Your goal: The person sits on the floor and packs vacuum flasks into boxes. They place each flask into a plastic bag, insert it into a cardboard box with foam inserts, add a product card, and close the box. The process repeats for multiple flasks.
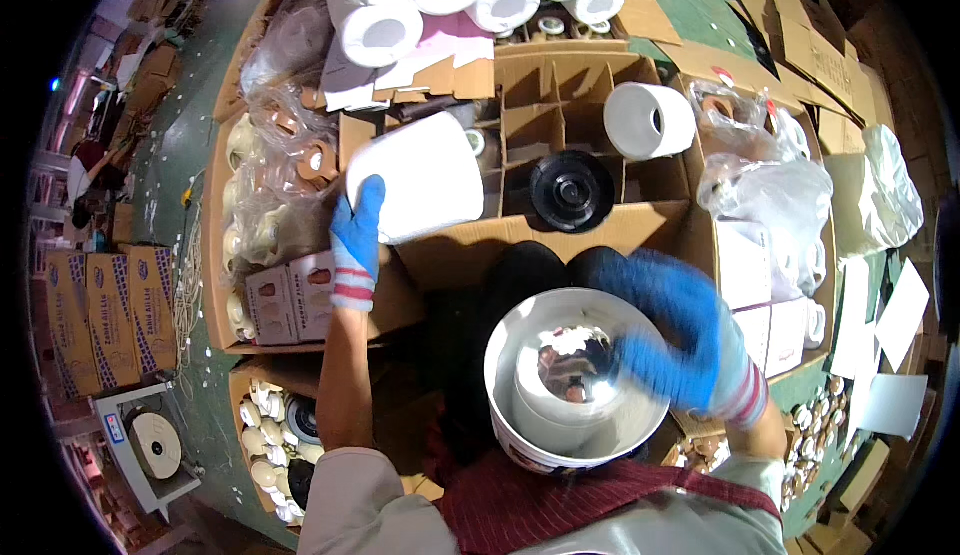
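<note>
My left hand point(360, 236), in a blue-coated glove, grips the side of a large white cylindrical container point(420, 176) above a divided carton point(480, 226). My right hand point(675, 337), gloved and motion-blurred, reaches into a white vessel point(517, 420) near my lap; a shiny rounded metal liner point(574, 364) shows inside it. Whether the fingers grip the liner cannot be told. A round black plastic part point(572, 192) sits on the carton's dividers. Behind it and to the right, a hollow white cylinder point(649, 121) lies tilted on the dividers.
White cylinders with round openings point(382, 32) are stacked at the back. Open cartons with plastic-wrapped brown and cream parts stand left point(217, 255) and right point(829, 315). Small caps fill a box point(262, 435) at lower left. A person point(90, 172) is far off at left.
</note>
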Demonstrator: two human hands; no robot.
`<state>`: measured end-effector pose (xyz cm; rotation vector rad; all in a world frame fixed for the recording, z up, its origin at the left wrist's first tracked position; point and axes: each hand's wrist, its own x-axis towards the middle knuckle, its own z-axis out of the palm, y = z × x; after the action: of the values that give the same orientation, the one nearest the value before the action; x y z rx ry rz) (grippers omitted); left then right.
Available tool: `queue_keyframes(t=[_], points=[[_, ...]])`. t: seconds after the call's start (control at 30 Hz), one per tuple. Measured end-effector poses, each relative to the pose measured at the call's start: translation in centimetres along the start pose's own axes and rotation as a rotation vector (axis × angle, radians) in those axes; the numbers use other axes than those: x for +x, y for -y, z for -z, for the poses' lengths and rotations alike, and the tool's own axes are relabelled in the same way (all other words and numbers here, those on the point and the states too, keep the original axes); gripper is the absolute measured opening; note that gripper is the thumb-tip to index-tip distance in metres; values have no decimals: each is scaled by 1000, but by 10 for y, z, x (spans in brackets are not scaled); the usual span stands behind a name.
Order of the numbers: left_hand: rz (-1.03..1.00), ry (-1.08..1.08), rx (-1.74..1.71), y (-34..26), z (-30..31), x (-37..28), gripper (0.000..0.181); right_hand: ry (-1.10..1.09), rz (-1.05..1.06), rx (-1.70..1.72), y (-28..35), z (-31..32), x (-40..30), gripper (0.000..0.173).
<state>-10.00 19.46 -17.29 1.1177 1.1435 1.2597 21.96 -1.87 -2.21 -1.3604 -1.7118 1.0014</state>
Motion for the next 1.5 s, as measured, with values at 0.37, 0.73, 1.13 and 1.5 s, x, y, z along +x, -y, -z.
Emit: queue_keyframes(t=[0.37,0.73,1.13,1.5], points=[[-913,1275,1023,-217,-99,-103,76,-602,136,199,-54,31,-22,59],[-671,581,820,-204,-67,-70,84,-52,384,-307,13,-39,-60,47],[-703,1254,804,-202,-84,-119,86,23,842,104,0,26,-99,25],[-436,1523,873,-155,-99,-160,100,-107,-1089,46,-256,-40,45,91]])
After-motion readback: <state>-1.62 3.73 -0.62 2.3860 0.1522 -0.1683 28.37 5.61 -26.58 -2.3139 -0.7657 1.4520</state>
